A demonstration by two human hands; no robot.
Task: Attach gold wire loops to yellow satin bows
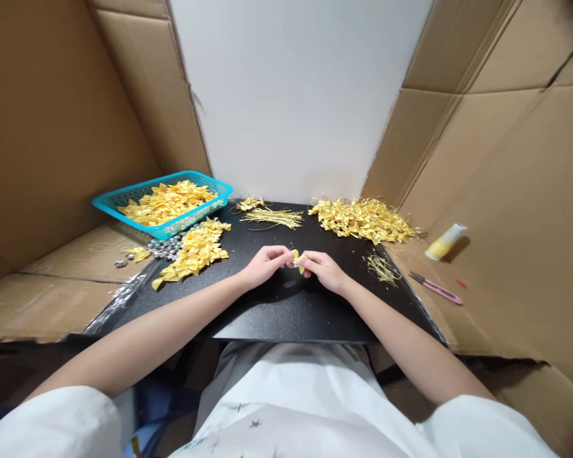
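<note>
Over the middle of the black table point(267, 318), my left hand point(266, 265) and my right hand point(325, 270) meet at a small yellow ribbon bow point(302, 267). Each hand pinches one side of the bow between thumb and fingers. Something small and silvery shows at the bow's centre, like the silver bells on the table. Beyond my hands lies a bundle of gold wire ties point(279, 218). Left of my left hand is a heap of loose yellow bows point(198, 251), touching a cluster of silver bells point(166, 248).
A blue basket point(106, 205) full of yellow bows stands at the back left. A pile of bows with gold ties point(363, 219) lies at the back right. Wire scraps point(382, 269), a pink cutter point(437, 289) and a yellow-white thread spool point(446, 242) lie to the right. Cardboard walls flank the table.
</note>
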